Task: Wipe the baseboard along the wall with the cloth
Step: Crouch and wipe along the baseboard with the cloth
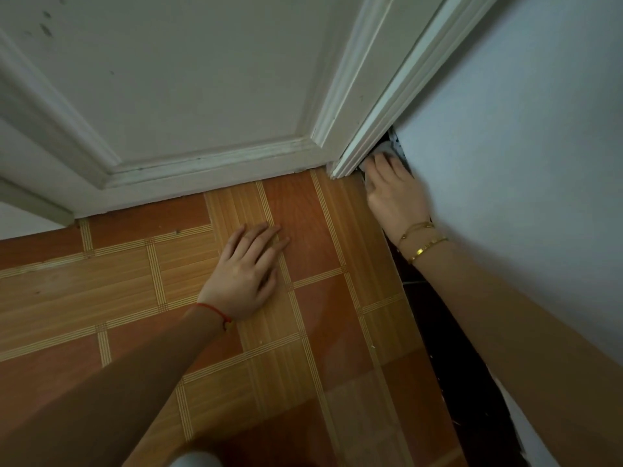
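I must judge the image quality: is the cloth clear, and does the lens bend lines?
Head view: light is dim and flat. The cloth is mostly hidden under the right hand, in shadow. The dark baseboard shows little detail. The door frame leans, wide-angle distortion.

The left hand lay near the middle of the frame, palm down, fingers straight and slightly spread, pointing toward the upper right. Its forearm ran in from the lower left, a red string round the wrist. The right hand reached toward the upper right of centre, back of the hand showing, its fingers bent downward at the tips. Its forearm entered from the lower right, with gold bracelets on the wrist.
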`<action>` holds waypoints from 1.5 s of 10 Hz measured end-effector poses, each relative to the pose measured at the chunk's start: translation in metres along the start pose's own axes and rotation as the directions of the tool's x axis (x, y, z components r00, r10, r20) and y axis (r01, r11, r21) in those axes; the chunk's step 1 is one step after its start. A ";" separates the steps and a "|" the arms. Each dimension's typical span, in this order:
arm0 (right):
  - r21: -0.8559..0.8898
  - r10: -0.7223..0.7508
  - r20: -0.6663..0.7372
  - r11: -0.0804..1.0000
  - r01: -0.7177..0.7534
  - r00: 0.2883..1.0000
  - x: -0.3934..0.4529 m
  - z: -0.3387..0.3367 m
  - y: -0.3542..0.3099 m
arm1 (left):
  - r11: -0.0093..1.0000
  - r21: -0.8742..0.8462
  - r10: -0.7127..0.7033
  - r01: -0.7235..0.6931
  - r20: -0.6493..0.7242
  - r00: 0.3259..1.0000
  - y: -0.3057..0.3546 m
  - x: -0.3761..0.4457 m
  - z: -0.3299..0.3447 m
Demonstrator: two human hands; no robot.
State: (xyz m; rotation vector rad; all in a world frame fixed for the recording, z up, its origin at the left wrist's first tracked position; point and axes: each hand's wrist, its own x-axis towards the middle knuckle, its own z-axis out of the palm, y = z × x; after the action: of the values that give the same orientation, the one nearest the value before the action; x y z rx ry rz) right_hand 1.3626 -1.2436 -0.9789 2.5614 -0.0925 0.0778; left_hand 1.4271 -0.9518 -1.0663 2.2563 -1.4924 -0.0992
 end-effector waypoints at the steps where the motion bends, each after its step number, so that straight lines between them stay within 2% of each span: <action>1: -0.037 -0.033 0.006 0.999 0.033 0.999 -0.015 -0.007 0.001 | 1.000 -0.002 0.003 -0.003 -0.015 1.000 0.000 0.000 0.001; 4: -0.033 -0.094 0.054 0.995 0.096 0.994 -0.047 -0.017 -0.002 | 1.000 0.004 0.000 0.000 -0.021 1.000 0.000 0.000 0.001; 5: -0.073 -0.094 0.041 0.993 0.096 0.995 -0.023 -0.006 0.001 | 1.000 0.006 -0.001 0.001 -0.023 1.000 0.000 0.000 0.001; 7: -0.032 -0.046 -0.039 0.999 0.044 0.998 0.001 0.005 0.000 | 1.000 0.005 -0.001 0.001 -0.026 1.000 0.000 0.000 -0.001; 10: -0.058 -0.098 0.080 0.993 0.103 0.992 -0.062 -0.020 -0.004 | 1.000 0.012 -0.006 0.006 -0.002 1.000 0.002 -0.002 -0.001; 12: -0.028 -0.067 0.065 0.997 0.069 0.996 -0.095 -0.022 -0.009 | 1.000 0.004 -0.005 0.005 0.002 1.000 0.001 -0.002 0.000; 15: -0.077 -0.141 0.166 0.985 0.156 0.976 -0.039 -0.018 0.000 | 1.000 0.007 -0.011 0.011 0.008 1.000 0.001 -0.001 -0.003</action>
State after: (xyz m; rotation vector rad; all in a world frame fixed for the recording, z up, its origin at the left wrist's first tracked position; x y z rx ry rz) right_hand 1.3232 -1.2322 -0.9664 2.4727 0.0344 -0.1850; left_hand 1.4265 -0.9509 -1.0631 2.2724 -1.4870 -0.1072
